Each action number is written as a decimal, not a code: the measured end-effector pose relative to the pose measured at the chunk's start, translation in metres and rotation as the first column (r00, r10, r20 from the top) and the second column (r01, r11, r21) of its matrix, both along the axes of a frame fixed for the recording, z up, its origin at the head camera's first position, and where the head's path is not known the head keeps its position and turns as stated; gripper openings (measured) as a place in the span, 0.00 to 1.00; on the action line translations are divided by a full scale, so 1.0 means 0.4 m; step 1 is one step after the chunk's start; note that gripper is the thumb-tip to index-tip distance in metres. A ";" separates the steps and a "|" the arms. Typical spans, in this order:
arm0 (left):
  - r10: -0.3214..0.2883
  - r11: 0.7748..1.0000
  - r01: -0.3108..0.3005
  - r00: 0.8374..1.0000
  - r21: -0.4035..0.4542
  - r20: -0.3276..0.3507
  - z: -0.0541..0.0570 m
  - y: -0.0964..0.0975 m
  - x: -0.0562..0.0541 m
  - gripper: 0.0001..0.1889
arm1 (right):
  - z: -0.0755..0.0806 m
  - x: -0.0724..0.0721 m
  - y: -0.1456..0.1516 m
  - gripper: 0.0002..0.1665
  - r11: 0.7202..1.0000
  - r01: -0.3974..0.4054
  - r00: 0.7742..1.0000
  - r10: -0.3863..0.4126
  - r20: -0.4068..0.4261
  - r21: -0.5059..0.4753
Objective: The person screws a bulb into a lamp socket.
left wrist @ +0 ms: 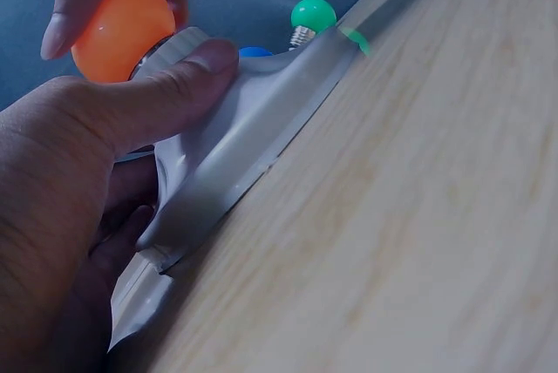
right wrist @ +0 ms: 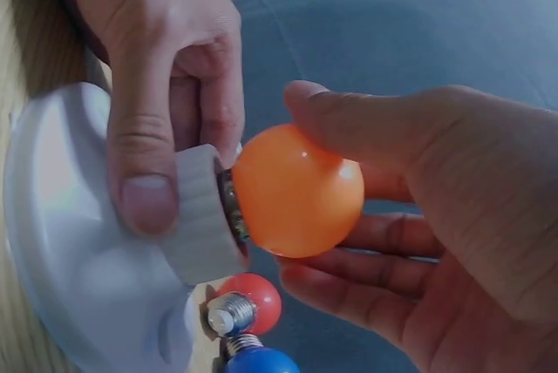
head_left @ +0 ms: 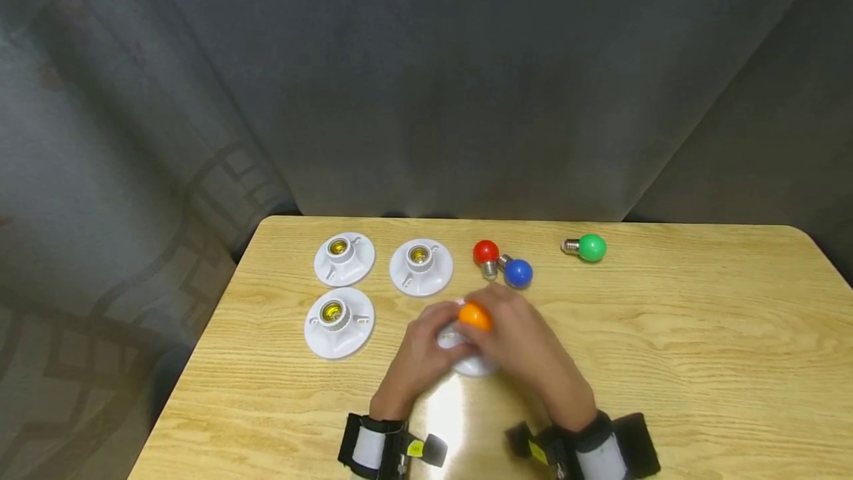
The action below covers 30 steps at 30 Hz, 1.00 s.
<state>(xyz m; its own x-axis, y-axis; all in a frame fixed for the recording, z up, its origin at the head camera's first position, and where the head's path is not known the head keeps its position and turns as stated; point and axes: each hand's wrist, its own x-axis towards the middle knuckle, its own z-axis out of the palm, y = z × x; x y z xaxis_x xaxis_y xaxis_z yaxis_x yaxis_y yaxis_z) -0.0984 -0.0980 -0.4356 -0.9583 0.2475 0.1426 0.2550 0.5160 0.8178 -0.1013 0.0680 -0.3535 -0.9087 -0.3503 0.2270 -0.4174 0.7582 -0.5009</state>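
Observation:
An orange light bulb (head_left: 475, 316) sits in the mouth of a white round lamp holder (head_left: 476, 367), with a little of its metal thread showing at the collar in the right wrist view. My left hand (head_left: 425, 350) grips the holder, its thumb (left wrist: 187, 90) pressed against the collar and the other fingers around the far side. Around the bulb curl the thumb and fingers of my right hand (head_left: 523, 335); the thumb touches the orange globe (right wrist: 296, 194). The holder's base lies on the wooden table, slightly raised at one edge in the left wrist view.
Three more white lamp holders stand left: back left (head_left: 360, 261), back middle (head_left: 436, 276) and front left (head_left: 356, 332). Beyond my hands lie a red bulb (head_left: 486, 251) and a blue bulb (head_left: 518, 273) close together. A green bulb (head_left: 592, 247) lies farther right. Grey cloth (head_left: 453, 95) hangs behind the table.

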 end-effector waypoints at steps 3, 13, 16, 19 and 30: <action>0.005 1.000 -0.006 1.000 0.006 0.011 0.001 0.001 0.000 0.26 | -0.005 -0.003 -0.002 0.20 0.999 0.039 0.999 -0.039 -0.015 0.010; 0.016 1.000 -0.016 1.000 0.023 0.021 -0.001 0.003 -0.004 0.21 | -0.014 -0.009 -0.019 0.26 0.983 0.186 0.982 -0.185 0.049 -0.014; 0.014 1.000 -0.014 1.000 0.024 0.019 -0.001 0.003 -0.004 0.20 | -0.012 -0.007 -0.022 0.28 0.979 0.204 0.976 -0.204 0.080 0.006; 0.005 0.999 -0.007 1.000 0.037 0.030 0.000 0.002 -0.002 0.21 | -0.004 -0.002 -0.018 0.27 0.979 0.200 0.971 -0.202 0.131 0.029; 0.002 1.000 -0.002 1.000 0.010 0.016 0.000 0.000 -0.001 0.29 | 0.030 0.013 0.015 0.20 0.996 -0.074 0.991 0.079 0.106 -0.050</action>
<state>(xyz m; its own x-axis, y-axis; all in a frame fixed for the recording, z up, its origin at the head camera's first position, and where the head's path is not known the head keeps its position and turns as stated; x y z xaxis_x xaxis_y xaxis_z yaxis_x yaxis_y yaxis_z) -0.0988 -0.0981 -0.4358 -0.9610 0.2442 0.1296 0.2407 0.5086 0.8267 -0.0962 0.0741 -0.3416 -0.8998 -0.4108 0.1467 -0.4147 0.7014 -0.5797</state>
